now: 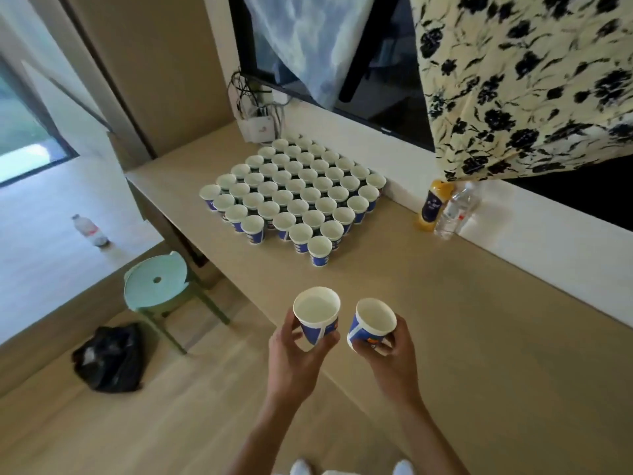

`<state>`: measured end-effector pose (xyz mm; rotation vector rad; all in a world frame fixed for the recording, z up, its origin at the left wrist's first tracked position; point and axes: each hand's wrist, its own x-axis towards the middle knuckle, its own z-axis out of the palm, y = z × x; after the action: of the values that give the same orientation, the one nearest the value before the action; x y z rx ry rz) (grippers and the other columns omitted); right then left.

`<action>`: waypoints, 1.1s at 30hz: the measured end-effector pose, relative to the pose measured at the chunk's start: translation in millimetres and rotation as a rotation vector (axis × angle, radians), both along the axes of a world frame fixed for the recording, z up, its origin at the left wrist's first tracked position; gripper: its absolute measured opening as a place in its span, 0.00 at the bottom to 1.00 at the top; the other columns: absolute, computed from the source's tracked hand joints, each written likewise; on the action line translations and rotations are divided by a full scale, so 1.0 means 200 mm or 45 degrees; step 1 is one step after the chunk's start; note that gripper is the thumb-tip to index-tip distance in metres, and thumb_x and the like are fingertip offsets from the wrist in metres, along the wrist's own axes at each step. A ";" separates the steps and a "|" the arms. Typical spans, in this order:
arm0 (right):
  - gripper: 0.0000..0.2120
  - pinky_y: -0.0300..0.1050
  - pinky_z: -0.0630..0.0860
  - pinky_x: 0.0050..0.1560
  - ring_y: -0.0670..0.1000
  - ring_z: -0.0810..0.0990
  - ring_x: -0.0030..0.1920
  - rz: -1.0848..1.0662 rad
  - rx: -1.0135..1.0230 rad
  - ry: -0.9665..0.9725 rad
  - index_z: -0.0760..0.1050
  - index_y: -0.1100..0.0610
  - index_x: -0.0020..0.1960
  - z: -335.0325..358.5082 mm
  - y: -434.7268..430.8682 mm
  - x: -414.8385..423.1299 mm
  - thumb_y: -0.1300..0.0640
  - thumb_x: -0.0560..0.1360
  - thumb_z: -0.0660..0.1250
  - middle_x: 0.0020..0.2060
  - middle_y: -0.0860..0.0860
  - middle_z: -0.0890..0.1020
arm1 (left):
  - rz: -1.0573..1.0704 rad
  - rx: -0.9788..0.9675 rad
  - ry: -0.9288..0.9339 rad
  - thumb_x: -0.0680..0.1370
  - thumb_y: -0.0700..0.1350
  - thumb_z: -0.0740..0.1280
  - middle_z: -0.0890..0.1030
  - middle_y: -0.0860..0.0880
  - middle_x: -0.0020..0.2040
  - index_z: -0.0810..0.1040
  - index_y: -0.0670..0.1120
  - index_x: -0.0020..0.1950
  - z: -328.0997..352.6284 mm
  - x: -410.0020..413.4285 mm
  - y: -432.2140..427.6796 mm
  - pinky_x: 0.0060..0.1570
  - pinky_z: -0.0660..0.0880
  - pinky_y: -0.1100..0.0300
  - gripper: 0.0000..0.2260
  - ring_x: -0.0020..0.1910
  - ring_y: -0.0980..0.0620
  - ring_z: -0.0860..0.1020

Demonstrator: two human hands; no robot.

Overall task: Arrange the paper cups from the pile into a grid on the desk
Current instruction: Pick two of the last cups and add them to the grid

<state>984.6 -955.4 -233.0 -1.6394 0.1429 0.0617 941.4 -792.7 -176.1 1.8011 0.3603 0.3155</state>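
With a blue paper cup (pixel 317 315) pinched in my left hand (pixel 294 354) and another cup (pixel 371 325) in my right hand (pixel 394 358), I could knock over the tightly packed grid of cups (pixel 294 193) by setting these down carelessly at its near edge.

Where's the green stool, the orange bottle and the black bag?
green stool (pixel 150 294): head view, on its round seat.
orange bottle (pixel 431 208): head view, on its dark label.
black bag (pixel 109 358): head view, on its crumpled middle.

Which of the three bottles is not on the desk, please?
The small bottle on the floor; the orange bottle and clear bottle stand on the desk.
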 end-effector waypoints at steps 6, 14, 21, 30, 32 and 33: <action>0.29 0.53 0.81 0.57 0.51 0.83 0.51 0.019 0.023 0.027 0.75 0.48 0.59 0.01 0.34 0.03 0.58 0.61 0.80 0.53 0.48 0.82 | 0.082 0.035 -0.039 0.69 0.43 0.80 0.84 0.61 0.51 0.78 0.59 0.59 0.02 0.04 0.31 0.55 0.78 0.46 0.23 0.52 0.55 0.81; 0.33 0.55 0.81 0.58 0.54 0.82 0.54 0.047 0.047 0.099 0.74 0.50 0.61 -0.12 0.72 0.31 0.52 0.57 0.79 0.57 0.51 0.81 | 0.104 0.093 -0.034 0.69 0.45 0.80 0.82 0.66 0.52 0.75 0.63 0.58 -0.02 0.30 0.64 0.53 0.78 0.56 0.24 0.53 0.61 0.80; 0.34 0.53 0.82 0.58 0.52 0.83 0.55 0.056 0.105 0.209 0.74 0.51 0.62 -0.30 1.05 0.60 0.52 0.58 0.79 0.57 0.50 0.82 | 0.054 0.208 0.088 0.69 0.46 0.80 0.79 0.72 0.53 0.72 0.67 0.59 -0.09 0.66 0.98 0.53 0.78 0.57 0.27 0.54 0.65 0.78; 0.27 0.37 0.79 0.45 0.49 0.83 0.49 -0.073 0.057 0.256 0.75 0.52 0.59 -0.31 1.32 0.95 0.66 0.63 0.78 0.53 0.50 0.83 | -0.060 0.120 0.113 0.70 0.46 0.80 0.82 0.64 0.54 0.74 0.60 0.63 -0.11 1.11 1.30 0.50 0.75 0.65 0.26 0.54 0.60 0.80; 0.28 0.37 0.79 0.45 0.44 0.83 0.47 -0.121 0.035 0.266 0.74 0.52 0.60 -0.32 1.37 1.00 0.69 0.64 0.77 0.53 0.50 0.83 | -0.129 0.103 0.118 0.70 0.46 0.80 0.83 0.60 0.55 0.75 0.56 0.65 -0.13 1.23 1.36 0.51 0.77 0.64 0.26 0.54 0.58 0.80; 0.29 0.38 0.80 0.45 0.43 0.83 0.47 -0.137 0.016 0.267 0.73 0.52 0.60 -0.33 1.39 1.02 0.70 0.65 0.78 0.53 0.49 0.83 | -0.166 0.105 0.121 0.70 0.46 0.80 0.83 0.60 0.55 0.75 0.55 0.65 -0.15 1.28 1.38 0.51 0.78 0.63 0.26 0.54 0.58 0.81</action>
<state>1188.6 -676.7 -299.7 -1.6073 0.3901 0.1524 1198.0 -516.6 -205.5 1.9149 0.2987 0.1554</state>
